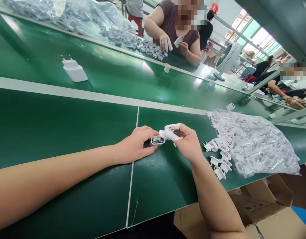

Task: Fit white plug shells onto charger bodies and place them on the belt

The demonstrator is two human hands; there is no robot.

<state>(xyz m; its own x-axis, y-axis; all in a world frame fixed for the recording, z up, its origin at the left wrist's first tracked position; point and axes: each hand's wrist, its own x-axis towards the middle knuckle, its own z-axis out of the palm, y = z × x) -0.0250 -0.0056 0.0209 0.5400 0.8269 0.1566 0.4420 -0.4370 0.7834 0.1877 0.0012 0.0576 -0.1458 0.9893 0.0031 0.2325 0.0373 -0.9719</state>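
Observation:
My left hand (136,144) is closed around a white charger housing (155,142) low over the green bench. Its open end faces me and shows a circuit board with a yellow part inside. My right hand (185,137), with white covers on the fingertips, is pinched together at the housing's upper right edge. What those fingers hold is mostly hidden behind the covers. Right of this hand, loose white plug caps with metal pins (219,173) lie beside a clear plastic bag (265,146) full of similar caps.
Beyond a pale rail (93,96) runs a green conveyor surface carrying a white charger (74,70) and several small housings (167,68). Across it, a co-worker (178,36) holds a white piece near another heap of caps (143,46). A fan (229,58) stands there; cardboard boxes (272,212) sit below right.

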